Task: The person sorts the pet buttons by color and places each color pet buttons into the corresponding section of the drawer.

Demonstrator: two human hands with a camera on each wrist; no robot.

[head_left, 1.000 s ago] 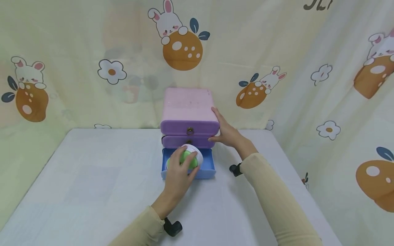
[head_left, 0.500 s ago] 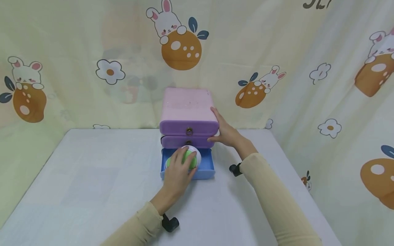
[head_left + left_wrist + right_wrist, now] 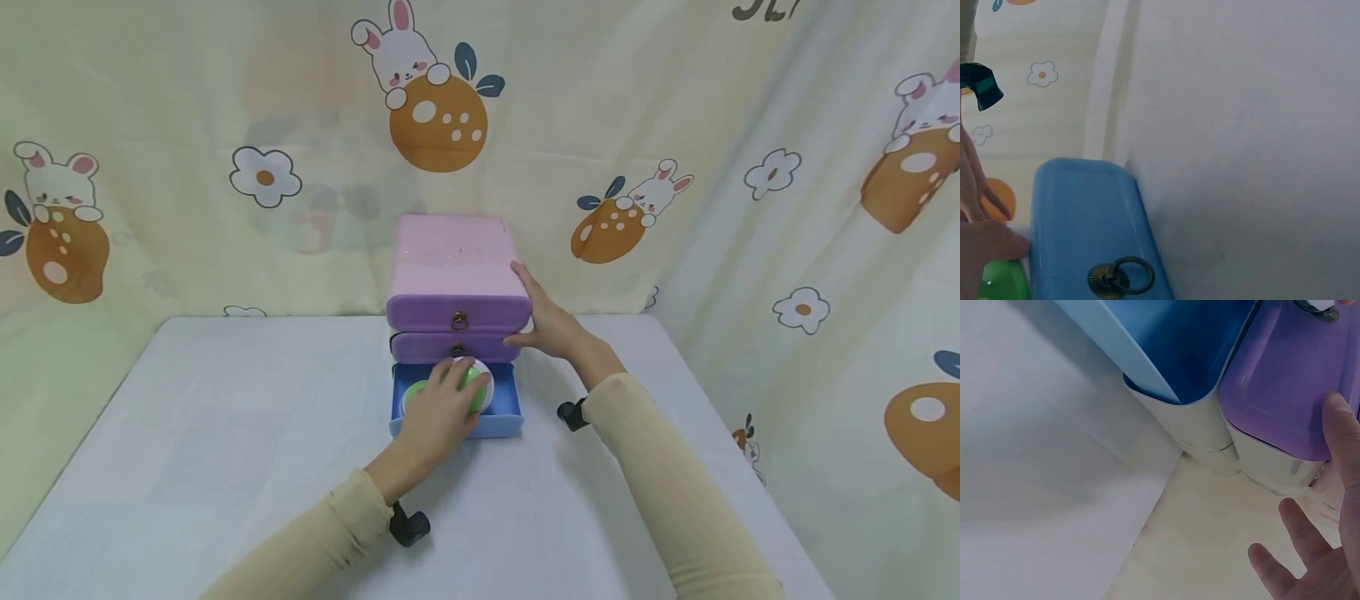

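A small drawer unit point(image 3: 459, 254) with a pink top stands at the back of the table. Its lowest, blue drawer point(image 3: 495, 427) is pulled out; two purple drawer fronts point(image 3: 420, 313) above it are closed. Over the blue drawer, my left hand point(image 3: 435, 417) holds a round green-and-white object point(image 3: 476, 392) with bent fingers. Another round green piece with a pale rim point(image 3: 412, 392) lies to its left, partly covered by the hand. My right hand point(image 3: 553, 325) rests against the unit's right side, thumb on the middle purple drawer, with other fingers spread in the right wrist view.
A white cloth covers the table point(image 3: 247, 433). Behind and beside it hangs a curtain point(image 3: 322, 133) printed with rabbits, fruit and flowers. A ring pull point(image 3: 1121, 278) sits on the blue drawer's front.
My left hand has shifted slightly forward over the drawer and turned, and the held round object has moved slightly lower into the drawer. The right hand stays in place.
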